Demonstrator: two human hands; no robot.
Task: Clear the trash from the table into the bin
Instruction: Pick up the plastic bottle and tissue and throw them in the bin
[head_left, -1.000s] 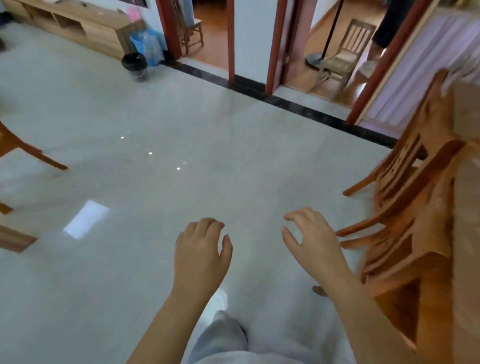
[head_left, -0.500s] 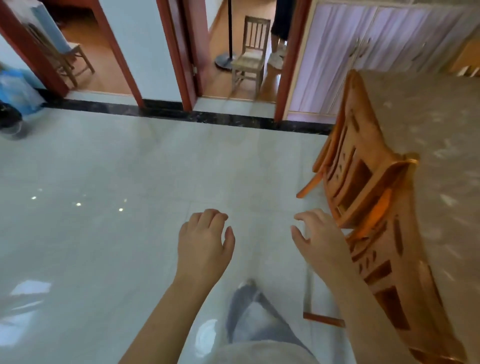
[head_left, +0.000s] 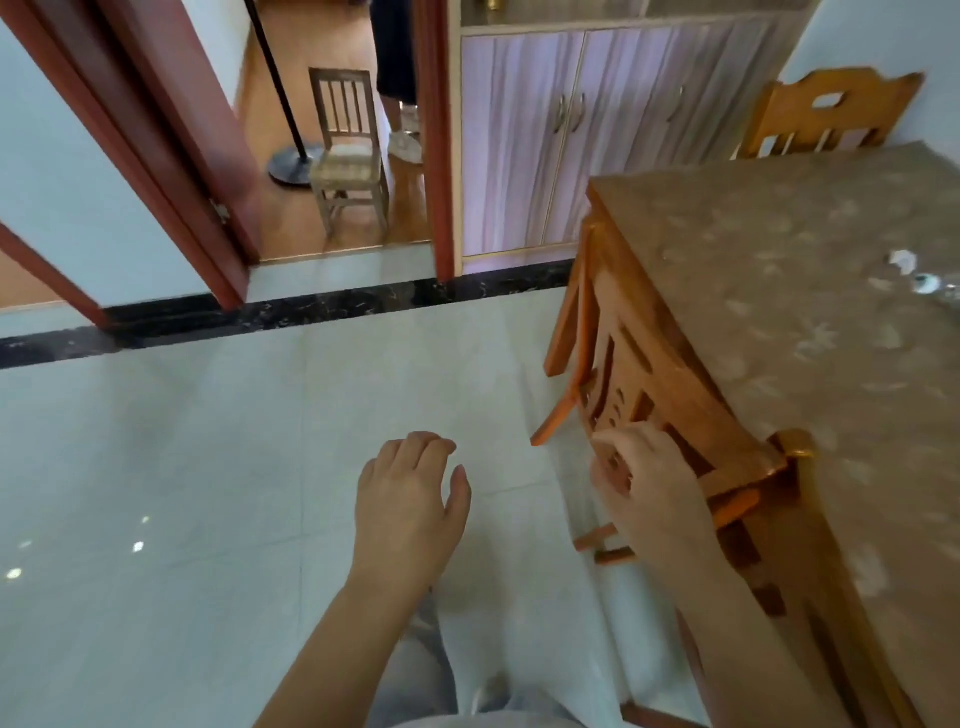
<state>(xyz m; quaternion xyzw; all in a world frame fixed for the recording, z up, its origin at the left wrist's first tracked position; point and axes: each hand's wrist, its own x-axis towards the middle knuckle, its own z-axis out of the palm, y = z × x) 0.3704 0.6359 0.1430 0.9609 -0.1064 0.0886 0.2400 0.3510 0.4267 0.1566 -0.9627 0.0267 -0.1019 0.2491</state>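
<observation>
**Head view: two empty hands beside the table**

Head view looks down at a pale floor (head_left: 208, 467) and a table (head_left: 810, 364) on the right. The table has a brown cloth with a faint leaf print.

The left hand (head_left: 410, 504) is out in front, over the floor. Its fingers are loosely bent and spread a bit. It holds nothing. The right hand (head_left: 649, 493) is just beside the table's left edge, in front of a wooden chair (head_left: 634, 384) that is pushed in there. It is blurry. Its fingers are bent but loose, and it holds nothing too. I cannot tell if it touches the chair.

The trash is far over on the table, by its right edge. A small white scrap (head_left: 903, 260) lies there. Next to it is a little round shiny thing (head_left: 927, 283). It is too blurry to say what it is. Both are well apart from the hands. The bin is not in the picture.

A second chair (head_left: 831, 111) stands at the table's far edge. Behind the table's far left corner is a cupboard (head_left: 597, 135) with pale purple doors. Left of it is an open doorway with red-brown frames. Through it there is a small chair (head_left: 348, 150) on a wooden floor, and a black pole on a round base just beside it.

At the bottom, the person's light grey trousers (head_left: 431, 670) show.
</observation>
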